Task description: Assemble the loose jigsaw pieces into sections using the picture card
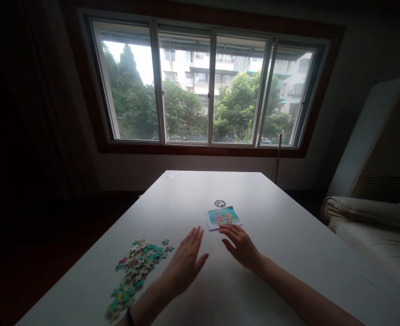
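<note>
My left hand (186, 256) is held with fingers straight and the thumb apart, empty, just right of a heap of jigsaw puzzle pieces (140, 262). The pieces are teal, green and bare grey-brown, some face up and some face down. My right hand (239, 244) is open too, its fingertips over the near edge of a small picture card (224, 216). Pink and yellow cartoon figures on a blue-green ground show on the card. Whether the fingertips touch it I cannot tell. White paper shows under the card's left side.
The long white table (186, 194) stretches toward a window. A round dark-rimmed hole or disc (220, 203) lies just beyond the card. A scrap of paper (173, 174) rests at the far left corner. A pale sofa (373, 240) stands to the right.
</note>
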`<state>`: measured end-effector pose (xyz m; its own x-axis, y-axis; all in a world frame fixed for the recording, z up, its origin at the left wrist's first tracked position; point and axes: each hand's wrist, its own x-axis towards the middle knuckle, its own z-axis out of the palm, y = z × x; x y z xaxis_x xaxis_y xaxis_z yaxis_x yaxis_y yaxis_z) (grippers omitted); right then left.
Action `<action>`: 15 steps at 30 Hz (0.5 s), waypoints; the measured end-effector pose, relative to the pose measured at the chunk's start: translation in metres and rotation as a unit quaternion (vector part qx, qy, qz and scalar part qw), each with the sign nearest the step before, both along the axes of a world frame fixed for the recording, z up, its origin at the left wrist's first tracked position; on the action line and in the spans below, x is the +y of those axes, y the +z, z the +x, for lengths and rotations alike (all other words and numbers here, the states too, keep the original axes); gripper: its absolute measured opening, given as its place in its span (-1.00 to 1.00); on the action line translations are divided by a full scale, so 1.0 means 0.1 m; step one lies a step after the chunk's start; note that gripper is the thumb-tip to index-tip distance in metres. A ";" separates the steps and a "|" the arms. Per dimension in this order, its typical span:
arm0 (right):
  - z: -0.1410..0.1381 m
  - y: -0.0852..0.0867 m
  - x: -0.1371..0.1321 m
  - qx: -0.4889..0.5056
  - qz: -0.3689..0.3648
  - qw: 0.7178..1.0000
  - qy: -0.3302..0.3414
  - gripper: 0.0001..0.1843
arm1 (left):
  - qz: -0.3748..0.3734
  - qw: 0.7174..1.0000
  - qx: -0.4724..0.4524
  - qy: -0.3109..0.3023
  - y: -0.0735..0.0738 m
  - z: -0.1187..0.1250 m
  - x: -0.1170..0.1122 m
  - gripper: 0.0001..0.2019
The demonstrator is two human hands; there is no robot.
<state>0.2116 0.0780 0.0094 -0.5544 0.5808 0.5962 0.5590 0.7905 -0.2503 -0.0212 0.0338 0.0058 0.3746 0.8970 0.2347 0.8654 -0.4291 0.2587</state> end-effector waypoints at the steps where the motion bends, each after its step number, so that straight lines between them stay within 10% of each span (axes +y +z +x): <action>1: 0.05 0.03 -0.02 -0.020 0.000 1.000 0.000 -0.70 | 0.003 1.000 -0.003 -0.030 -0.04 0.08 -0.07 -0.37; 8: 0.63 0.02 -0.32 -0.153 -0.142 0.976 -0.063 -0.27 | -0.069 0.993 0.052 -0.075 -0.08 0.10 -0.29 -0.38; 15: 0.72 -0.09 -0.44 -0.172 -0.254 0.950 -0.057 -0.25 | -0.065 0.993 0.073 -0.069 -0.01 0.14 -0.29 -0.44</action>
<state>0.2841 0.0338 0.0007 -0.5822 0.8129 0.0182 0.7513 0.5464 -0.3702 -0.0074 0.0050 0.0045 0.5180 0.8537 0.0544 0.8330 -0.5178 0.1950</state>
